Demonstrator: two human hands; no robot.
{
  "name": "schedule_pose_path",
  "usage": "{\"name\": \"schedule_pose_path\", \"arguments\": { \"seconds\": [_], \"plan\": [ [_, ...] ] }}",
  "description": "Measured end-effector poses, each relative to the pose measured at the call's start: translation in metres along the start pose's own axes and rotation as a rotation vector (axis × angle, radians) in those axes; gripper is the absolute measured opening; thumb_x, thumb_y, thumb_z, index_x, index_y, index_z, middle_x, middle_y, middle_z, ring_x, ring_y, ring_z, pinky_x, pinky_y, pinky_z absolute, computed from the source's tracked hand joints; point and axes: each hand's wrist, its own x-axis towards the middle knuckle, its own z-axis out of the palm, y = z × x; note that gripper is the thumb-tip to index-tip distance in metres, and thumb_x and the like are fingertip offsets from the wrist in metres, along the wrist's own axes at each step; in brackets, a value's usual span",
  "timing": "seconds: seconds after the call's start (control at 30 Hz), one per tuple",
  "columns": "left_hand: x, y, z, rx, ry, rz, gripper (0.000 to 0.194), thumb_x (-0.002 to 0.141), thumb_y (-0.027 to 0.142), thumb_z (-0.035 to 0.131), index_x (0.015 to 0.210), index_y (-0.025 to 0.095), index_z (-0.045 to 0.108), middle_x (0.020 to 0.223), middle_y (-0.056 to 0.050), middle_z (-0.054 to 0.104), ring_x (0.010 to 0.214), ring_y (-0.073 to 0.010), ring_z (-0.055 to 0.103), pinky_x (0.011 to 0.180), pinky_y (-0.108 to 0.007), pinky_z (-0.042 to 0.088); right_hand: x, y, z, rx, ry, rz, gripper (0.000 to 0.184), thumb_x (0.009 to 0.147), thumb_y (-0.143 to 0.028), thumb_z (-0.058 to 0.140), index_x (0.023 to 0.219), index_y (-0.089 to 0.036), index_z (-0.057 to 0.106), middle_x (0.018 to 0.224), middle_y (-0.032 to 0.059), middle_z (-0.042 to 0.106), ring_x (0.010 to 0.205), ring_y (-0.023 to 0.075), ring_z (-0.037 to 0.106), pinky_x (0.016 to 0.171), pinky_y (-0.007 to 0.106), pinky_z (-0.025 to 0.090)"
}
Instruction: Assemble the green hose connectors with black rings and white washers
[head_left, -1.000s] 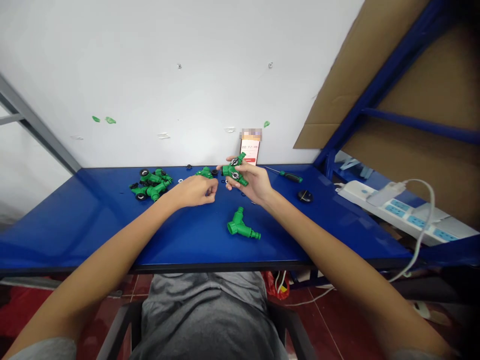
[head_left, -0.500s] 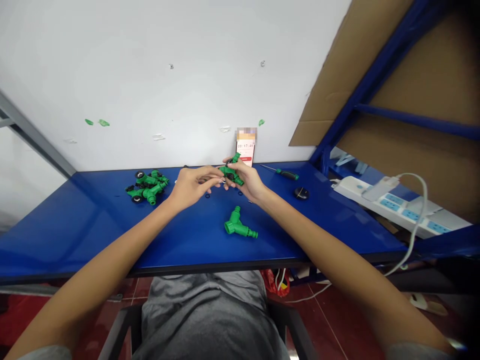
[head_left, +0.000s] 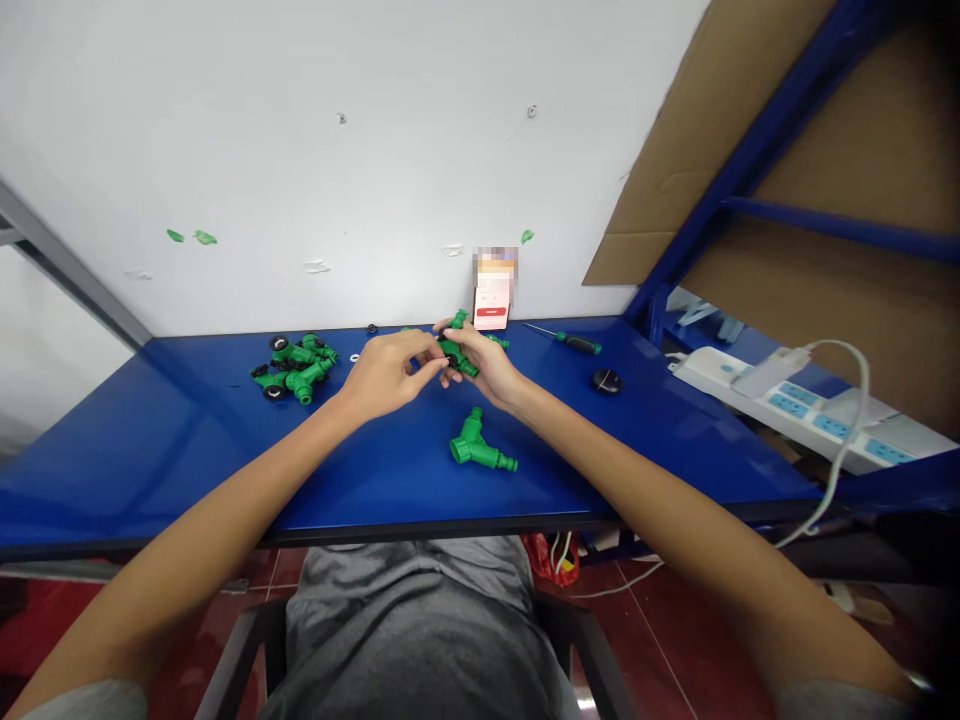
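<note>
My right hand (head_left: pixel 491 365) is closed around a green Y-shaped hose connector (head_left: pixel 466 367) with black parts on it. The fingers of my left hand (head_left: pixel 394 370) are pinched together at the connector's near-left side, by a black part. Whatever lies between those fingertips is too small and covered to make out. Below my hands, another green Y-shaped connector (head_left: pixel 480 455) lies on the blue table (head_left: pixel 375 490). To the left sits a pile of green connectors (head_left: pixel 304 380) with black fittings. A small white ring (head_left: pixel 355 358) is beside my left hand.
A phone (head_left: pixel 492 300) leans upright against the wall behind my hands. Right of it lie a screwdriver (head_left: pixel 577 343) and a round black object (head_left: pixel 607 381). A white power strip (head_left: pixel 780 405) with a cable runs along the table's right side. A small black piece (head_left: pixel 372 328) rests near the wall.
My left fingertips have closed in against the connector, which has shifted slightly left and turned in my right hand. The view has moved a little. The loose connector below stays on the table.
</note>
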Motion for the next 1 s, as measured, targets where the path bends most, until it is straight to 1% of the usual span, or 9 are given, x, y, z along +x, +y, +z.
{"name": "schedule_pose_path", "arguments": {
  "seconds": [0.13, 0.27, 0.43, 0.6, 0.8, 1.0],
  "plan": [
    [-0.001, 0.001, -0.004, 0.092, -0.054, 0.057, 0.016, 0.106, 0.028, 0.063, 0.097, 0.019, 0.073, 0.090, -0.004, 0.078, 0.073, -0.0155, 0.069, 0.069, -0.027, 0.053, 0.000, 0.000, 0.000, -0.007, -0.009, -0.014, 0.035, 0.085, -0.048, 0.070, 0.106, -0.025, 0.053, 0.074, -0.0051, 0.062, 0.051, 0.0132, 0.052, 0.052, 0.029, 0.047],
    [-0.001, 0.002, -0.006, 0.149, -0.073, 0.074, 0.014, 0.106, 0.026, 0.062, 0.097, 0.020, 0.072, 0.090, -0.003, 0.076, 0.073, -0.0156, 0.067, 0.069, -0.028, 0.050, 0.000, 0.000, -0.001, -0.019, -0.016, -0.025, 0.035, 0.085, -0.048, 0.070, 0.105, -0.025, 0.052, 0.073, -0.0054, 0.061, 0.051, 0.0134, 0.052, 0.051, 0.029, 0.045],
    [-0.001, 0.002, -0.006, 0.179, -0.088, 0.057, 0.013, 0.104, 0.025, 0.064, 0.095, 0.019, 0.071, 0.089, -0.002, 0.075, 0.068, -0.0147, 0.064, 0.067, -0.029, 0.046, 0.001, 0.001, -0.001, -0.050, -0.019, -0.033, 0.035, 0.085, -0.047, 0.069, 0.107, -0.026, 0.053, 0.070, -0.0064, 0.061, 0.050, 0.0134, 0.052, 0.051, 0.028, 0.045],
    [0.000, 0.003, -0.008, 0.154, -0.134, 0.034, 0.014, 0.104, 0.024, 0.063, 0.093, 0.020, 0.072, 0.090, -0.003, 0.077, 0.072, -0.0166, 0.066, 0.071, -0.030, 0.046, 0.004, 0.008, -0.004, -0.157, -0.013, -0.091, 0.036, 0.088, -0.049, 0.070, 0.110, -0.026, 0.052, 0.067, -0.0070, 0.061, 0.050, 0.0153, 0.057, 0.048, 0.027, 0.039],
    [0.002, 0.001, -0.008, 0.093, -0.146, -0.002, 0.012, 0.102, 0.022, 0.067, 0.092, 0.020, 0.072, 0.087, -0.002, 0.076, 0.072, -0.0167, 0.067, 0.070, -0.029, 0.046, 0.008, 0.016, -0.006, -0.193, 0.015, -0.120, 0.036, 0.091, -0.051, 0.068, 0.112, -0.026, 0.052, 0.076, -0.0053, 0.060, 0.056, 0.0145, 0.058, 0.047, 0.026, 0.043],
    [0.002, 0.004, -0.007, 0.098, -0.150, -0.036, 0.014, 0.100, 0.022, 0.068, 0.087, 0.020, 0.073, 0.084, -0.001, 0.076, 0.070, -0.0169, 0.066, 0.069, -0.029, 0.045, 0.009, 0.017, -0.007, -0.255, 0.006, -0.145, 0.037, 0.093, -0.052, 0.065, 0.114, -0.026, 0.051, 0.083, -0.0053, 0.058, 0.061, 0.0138, 0.059, 0.048, 0.026, 0.046]
  ]
}}
